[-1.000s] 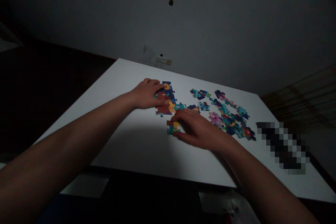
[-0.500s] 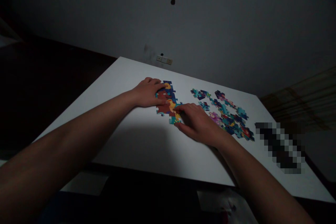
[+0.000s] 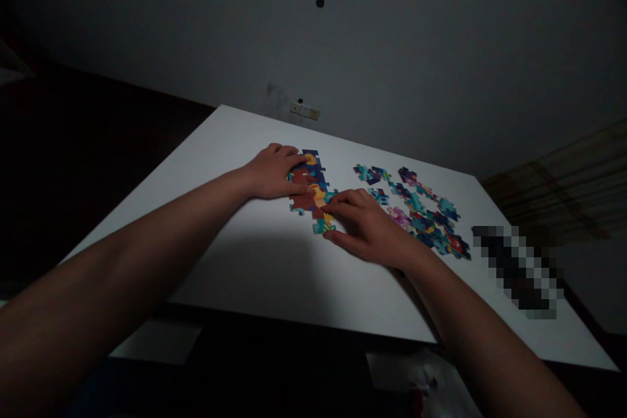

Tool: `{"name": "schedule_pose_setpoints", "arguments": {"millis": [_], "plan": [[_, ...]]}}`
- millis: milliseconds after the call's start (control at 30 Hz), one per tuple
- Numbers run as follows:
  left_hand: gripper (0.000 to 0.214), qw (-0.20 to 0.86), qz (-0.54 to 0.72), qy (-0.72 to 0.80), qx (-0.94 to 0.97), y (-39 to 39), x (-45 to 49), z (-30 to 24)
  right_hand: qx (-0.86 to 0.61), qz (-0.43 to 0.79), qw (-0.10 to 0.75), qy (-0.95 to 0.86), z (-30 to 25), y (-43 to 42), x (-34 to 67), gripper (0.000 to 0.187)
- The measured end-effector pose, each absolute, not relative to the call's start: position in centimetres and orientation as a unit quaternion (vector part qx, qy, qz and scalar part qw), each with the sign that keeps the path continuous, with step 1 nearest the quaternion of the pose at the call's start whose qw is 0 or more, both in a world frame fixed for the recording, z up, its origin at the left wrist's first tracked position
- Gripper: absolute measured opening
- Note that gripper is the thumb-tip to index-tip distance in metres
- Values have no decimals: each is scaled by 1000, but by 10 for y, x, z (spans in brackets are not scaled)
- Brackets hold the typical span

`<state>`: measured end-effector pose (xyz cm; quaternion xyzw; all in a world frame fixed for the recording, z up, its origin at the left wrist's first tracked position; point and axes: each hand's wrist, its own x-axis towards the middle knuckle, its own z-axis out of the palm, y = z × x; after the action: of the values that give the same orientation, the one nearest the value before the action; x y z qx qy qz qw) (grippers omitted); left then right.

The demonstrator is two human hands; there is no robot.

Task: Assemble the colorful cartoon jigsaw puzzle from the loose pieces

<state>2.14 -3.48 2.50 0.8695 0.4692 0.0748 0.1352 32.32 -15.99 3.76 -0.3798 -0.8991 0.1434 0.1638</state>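
White desk point(image 3: 264, 274) beneath both hands; scattered puzzle pieces point(image 3: 430, 229) to the right of the right hand point(image 3: 369, 228). The left hand point(image 3: 274, 173), splayed loosely, rests on a joined puzzle section point(image 3: 300, 201) between them; the right pinches a teal-and-yellow piece point(image 3: 322, 227).

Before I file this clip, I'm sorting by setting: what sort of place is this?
Probably a dim room in a home: jigsaw pieces on a white table, and sockets on the wall beyond.
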Motion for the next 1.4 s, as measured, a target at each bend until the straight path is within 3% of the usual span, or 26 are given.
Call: {"name": "schedule_pose_setpoints", "arguments": {"millis": [1200,1400], "plan": [[116,130,70,468,871,-34,21,26,-387,64,121,-912,46,-163,316,44],[108,128,77,463,873,-33,20,25,-382,64,123,-914,47,-162,317,42]]}}
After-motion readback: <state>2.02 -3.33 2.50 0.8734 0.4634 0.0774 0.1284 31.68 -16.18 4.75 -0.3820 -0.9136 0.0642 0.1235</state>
